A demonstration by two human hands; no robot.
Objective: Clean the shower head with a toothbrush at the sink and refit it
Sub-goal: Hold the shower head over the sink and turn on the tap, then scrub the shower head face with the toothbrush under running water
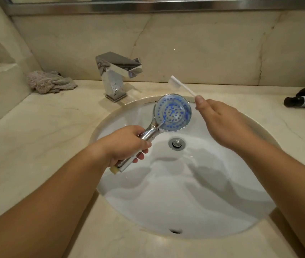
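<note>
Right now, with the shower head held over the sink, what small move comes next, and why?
Probably bring the toothbrush down onto the shower head: the right hand pinches it with bristles raised clear of the upturned nozzle face, which the left hand grips by the handle.

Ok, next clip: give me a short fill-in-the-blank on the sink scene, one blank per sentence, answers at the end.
1. The left hand grips the shower head by its ____.
2. The right hand holds a white ____, bristles clear of the spray face.
3. The shower head is held above the white ____, near the drain.
4. A crumpled grey cloth lies on the counter to the ____ of the chrome faucet.

Missing words: handle; toothbrush; sink; left
</note>
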